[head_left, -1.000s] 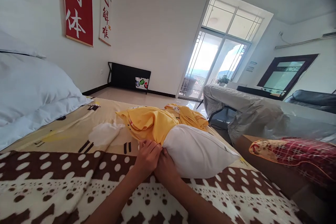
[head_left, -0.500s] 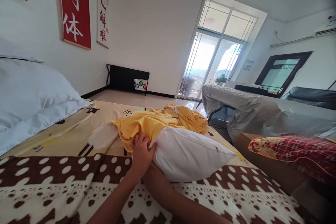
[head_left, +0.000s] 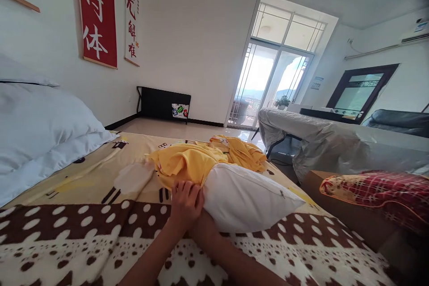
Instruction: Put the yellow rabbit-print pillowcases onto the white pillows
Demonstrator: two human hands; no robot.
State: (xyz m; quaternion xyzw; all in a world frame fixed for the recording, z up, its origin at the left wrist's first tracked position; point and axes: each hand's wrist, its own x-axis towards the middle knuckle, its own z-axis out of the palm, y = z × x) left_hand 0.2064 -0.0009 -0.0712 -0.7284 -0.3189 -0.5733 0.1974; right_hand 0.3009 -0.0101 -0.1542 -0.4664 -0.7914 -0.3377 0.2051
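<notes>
A white pillow (head_left: 244, 201) lies on the bed, its left end tucked into a bunched yellow pillowcase (head_left: 187, 158). My left hand (head_left: 186, 201) has its fingers curled over the pillowcase's near edge, where the yellow cloth meets the pillow. Crossing close against it, my right hand (head_left: 204, 225) rests by the pillow's near left side; its fingers are hidden behind the left hand and the cloth. The pillowcase's far part spreads in folds behind the pillow.
A patterned brown and cream blanket (head_left: 90, 232) covers the bed. White pillows (head_left: 50, 129) are piled at the left. On the right, a red plaid cloth (head_left: 382, 196) lies over a cardboard box (head_left: 335, 201), with a plastic-covered table (head_left: 335, 138) behind.
Both hands have shifted slightly right and toward me. My left fingers have closed further over the cloth edge, and the pillowcase's left corner has been drawn slightly right.
</notes>
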